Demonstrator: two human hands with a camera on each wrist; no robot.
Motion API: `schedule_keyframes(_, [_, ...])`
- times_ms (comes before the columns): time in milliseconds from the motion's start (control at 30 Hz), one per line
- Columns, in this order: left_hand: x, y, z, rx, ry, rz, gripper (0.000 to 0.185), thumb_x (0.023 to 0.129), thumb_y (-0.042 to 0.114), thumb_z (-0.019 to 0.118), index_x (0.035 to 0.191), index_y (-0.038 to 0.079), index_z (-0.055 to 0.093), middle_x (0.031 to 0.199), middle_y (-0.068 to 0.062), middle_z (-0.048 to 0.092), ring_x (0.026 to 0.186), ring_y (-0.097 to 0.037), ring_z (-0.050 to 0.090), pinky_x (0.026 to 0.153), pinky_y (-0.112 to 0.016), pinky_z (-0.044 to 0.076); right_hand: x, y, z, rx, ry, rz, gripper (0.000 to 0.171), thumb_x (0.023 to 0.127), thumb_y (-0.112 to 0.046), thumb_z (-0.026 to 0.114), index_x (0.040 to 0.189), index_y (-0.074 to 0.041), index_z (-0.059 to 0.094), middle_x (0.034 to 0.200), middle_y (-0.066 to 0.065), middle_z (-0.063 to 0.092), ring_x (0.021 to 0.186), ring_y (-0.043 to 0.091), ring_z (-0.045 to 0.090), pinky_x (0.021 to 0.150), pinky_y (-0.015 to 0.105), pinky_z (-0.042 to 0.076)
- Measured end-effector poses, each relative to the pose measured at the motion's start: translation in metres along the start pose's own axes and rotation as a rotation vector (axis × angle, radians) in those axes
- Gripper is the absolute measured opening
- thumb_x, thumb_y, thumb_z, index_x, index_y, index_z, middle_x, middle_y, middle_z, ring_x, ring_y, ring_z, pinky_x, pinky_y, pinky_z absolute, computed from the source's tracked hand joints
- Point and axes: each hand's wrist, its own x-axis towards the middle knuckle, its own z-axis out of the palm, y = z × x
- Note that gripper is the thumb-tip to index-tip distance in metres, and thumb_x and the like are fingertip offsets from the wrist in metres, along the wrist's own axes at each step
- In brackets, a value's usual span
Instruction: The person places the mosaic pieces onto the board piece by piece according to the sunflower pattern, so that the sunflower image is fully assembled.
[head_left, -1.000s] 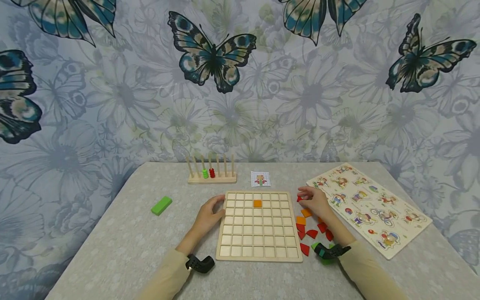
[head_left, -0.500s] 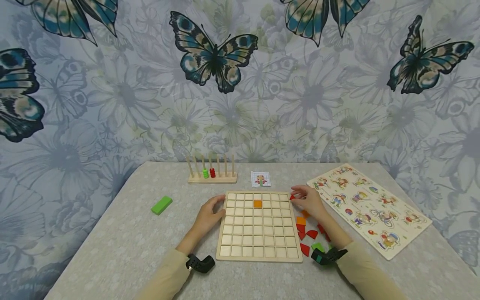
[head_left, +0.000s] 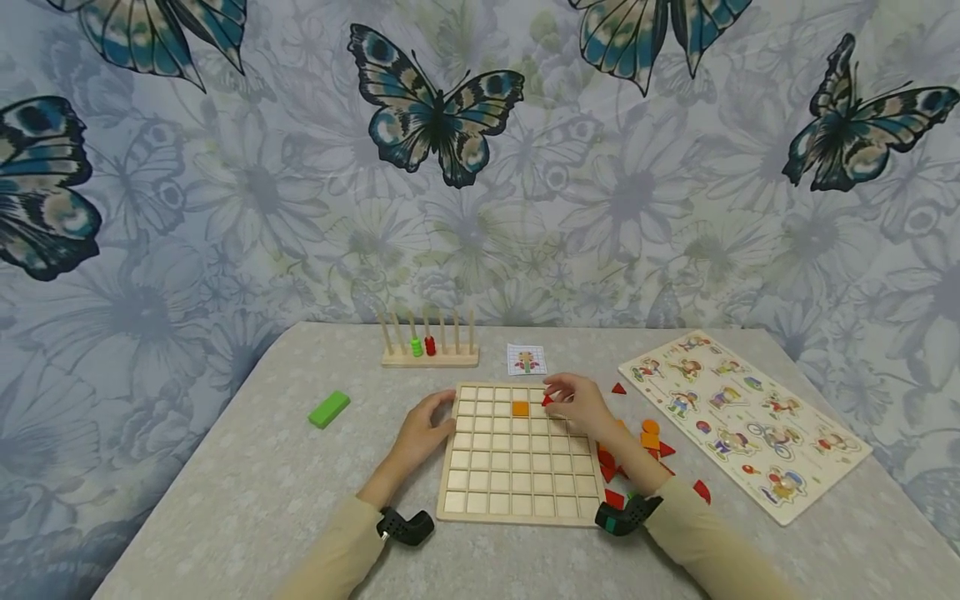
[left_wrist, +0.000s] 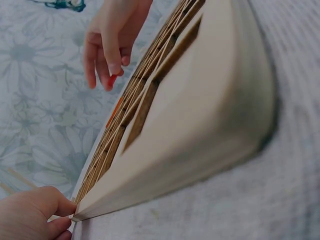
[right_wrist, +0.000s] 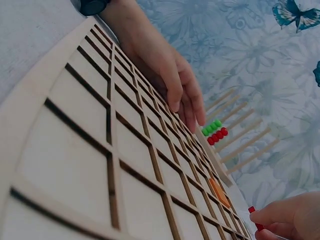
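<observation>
**Right hand carries red piece over the grid board**

Right hand point(head_left: 581, 408) hovers over the upper rows of the pale wooden grid board point(head_left: 519, 500), pinching a small red flat piece point(head_left: 547, 401) between thumb and fingertip. The piece sits just right of the single orange square tile point(head_left: 520, 408) already seated in the second row. Left hand point(head_left: 423, 429) rests against the board's left edge, fingers lightly curled on the rim, bracing it on the grey patterned counter point(head_left: 240, 492).

Judgement on the step: keep the left hand steady so the board does not slide; lower the piece flat and square to a cell's walls, then let go only once it sits level. The small printed pattern card point(head_left: 526, 359) beyond the board looks like the reference to check.

Against the earlier frames: the right hand was off the board's right edge, at the loose red and orange pieces point(head_left: 645, 446); it now sits over the board. The left hand has not moved.

Also present: wooden peg rack with green and red beads point(head_left: 429, 343), green rectangular block point(head_left: 329, 409), picture puzzle board point(head_left: 742, 421).
</observation>
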Motion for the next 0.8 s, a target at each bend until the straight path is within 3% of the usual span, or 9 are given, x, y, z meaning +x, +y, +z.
schedule_keyframes(300, [0.0,0.0,0.001,0.012,0.004,-0.013,0.047,0.088,0.007,0.062,0.133,0.004,0.052,0.139,-0.014,0.052,0.135,-0.032,0.044,0.112,-0.048,0.034,0.004,0.0,0.017,0.002,-0.029,0.024,0.037,0.078,0.004,0.071,0.114,0.004,0.064,0.095,0.019,0.07,0.074,0.015,0.061,0.065,0.02,0.05])
schedule_keyframes(800, [-0.001,0.001,0.001,0.009,-0.004,-0.016,0.047,0.088,0.007,0.062,0.134,0.004,0.051,0.14,-0.014,0.052,0.135,-0.032,0.043,0.113,-0.049,0.033,0.001,-0.002,0.019,0.034,-0.029,0.045,0.035,0.079,0.006,0.068,0.114,0.005,0.064,0.097,0.02,0.07,0.072,0.01,0.058,0.064,0.016,0.049])
